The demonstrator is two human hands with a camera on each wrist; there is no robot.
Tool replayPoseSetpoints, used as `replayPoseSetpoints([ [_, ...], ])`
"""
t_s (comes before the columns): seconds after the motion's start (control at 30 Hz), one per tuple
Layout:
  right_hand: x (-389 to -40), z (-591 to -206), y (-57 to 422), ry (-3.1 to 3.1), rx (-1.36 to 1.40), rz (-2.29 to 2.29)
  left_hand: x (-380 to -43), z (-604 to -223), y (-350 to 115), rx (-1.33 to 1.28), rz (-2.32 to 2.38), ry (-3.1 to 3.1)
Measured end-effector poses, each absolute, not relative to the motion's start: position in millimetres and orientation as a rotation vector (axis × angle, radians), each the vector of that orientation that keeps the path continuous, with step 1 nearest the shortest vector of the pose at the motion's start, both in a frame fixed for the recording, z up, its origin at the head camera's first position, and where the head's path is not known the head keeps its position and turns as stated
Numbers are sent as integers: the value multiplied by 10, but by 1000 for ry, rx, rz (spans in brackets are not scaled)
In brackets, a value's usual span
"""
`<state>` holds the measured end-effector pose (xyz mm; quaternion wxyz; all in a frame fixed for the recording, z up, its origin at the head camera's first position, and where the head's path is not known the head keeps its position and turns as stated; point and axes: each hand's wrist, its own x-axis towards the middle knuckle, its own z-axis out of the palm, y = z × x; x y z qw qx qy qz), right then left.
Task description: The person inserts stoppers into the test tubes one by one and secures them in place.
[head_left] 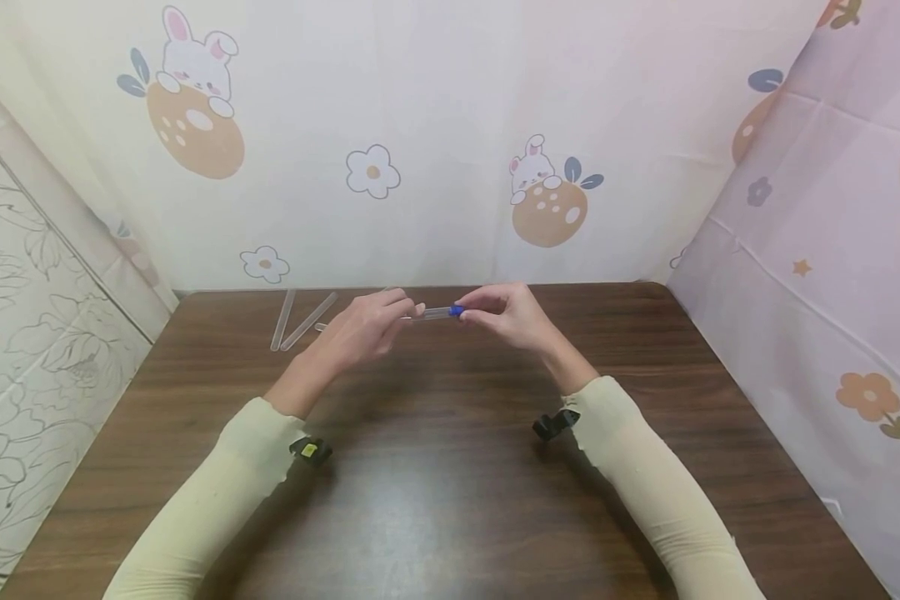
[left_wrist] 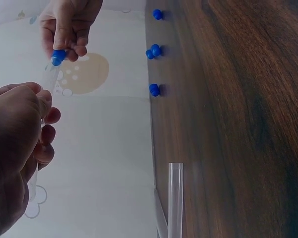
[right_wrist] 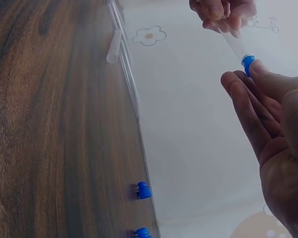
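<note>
Above the far edge of the table, my left hand (head_left: 371, 325) grips a clear test tube (head_left: 437, 313) lying nearly level, its mouth toward the right. My right hand (head_left: 513, 317) pinches a blue stopper (head_left: 456, 311) between thumb and fingertips at that mouth. In the right wrist view, the stopper (right_wrist: 248, 63) sits at the tube's end, with part of it hidden by the thumb. The left wrist view has the tube (left_wrist: 49, 77) passing through the curled left fingers, its lower end showing below them.
More clear tubes (head_left: 307, 322) lie at the table's back left. Several loose blue stoppers (left_wrist: 154, 89) rest along the far edge of the dark wooden table (head_left: 405, 467). A printed curtain (head_left: 435, 225) hangs directly behind that edge, and another stands at the right.
</note>
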<state>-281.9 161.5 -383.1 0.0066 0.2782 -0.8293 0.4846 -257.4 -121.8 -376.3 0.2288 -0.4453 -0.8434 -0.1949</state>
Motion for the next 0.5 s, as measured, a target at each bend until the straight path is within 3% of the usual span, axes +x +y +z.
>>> replayPoseSetpoints([
  [0.5, -2821, -3833, 1602, -2545, 871, 1580, -2555, -3760, -1196, -1210, -541, -2316],
])
